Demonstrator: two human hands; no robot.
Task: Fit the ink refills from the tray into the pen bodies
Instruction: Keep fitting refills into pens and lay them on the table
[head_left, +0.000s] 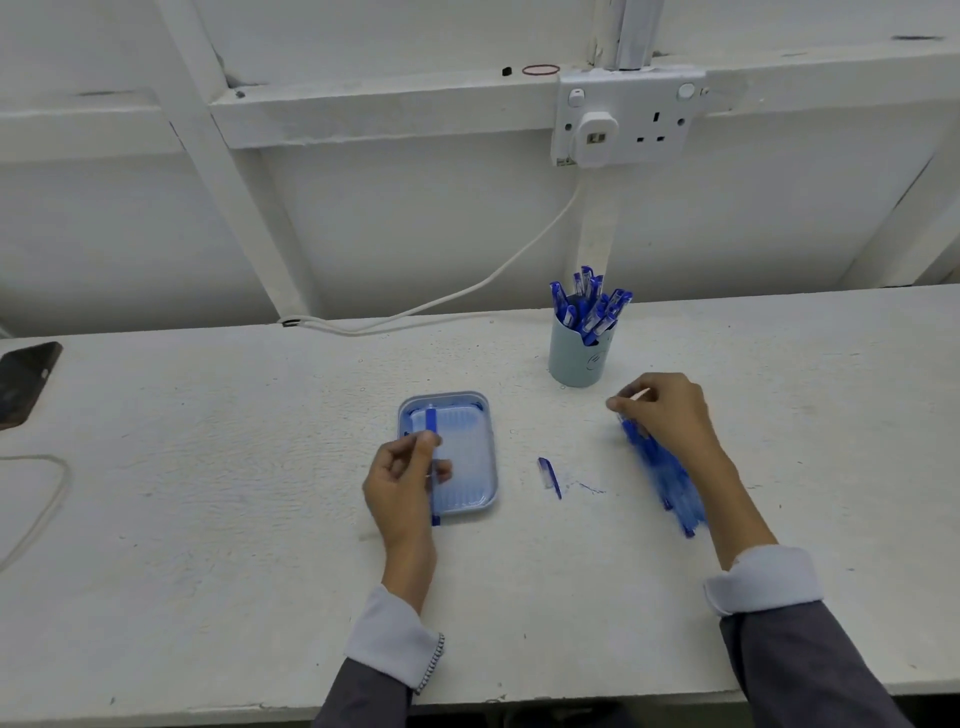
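My left fingers (427, 441) curl round a clear pen body (430, 420), blue-ended, over the blue tray (441, 398). My right fingers (621, 404) pinch a thin white refill (642, 393) above the pile of blue pens (670, 483). Loose blue cap (549, 477) lies on the counter (260, 467) between them. Pen cup (576, 364) sits beyond the right fingers.

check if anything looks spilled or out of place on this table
A blue pen cap lies loose on the table between the tray and the pile of pens, and blue ink marks streak the surface just beside it. Nothing else stands out.
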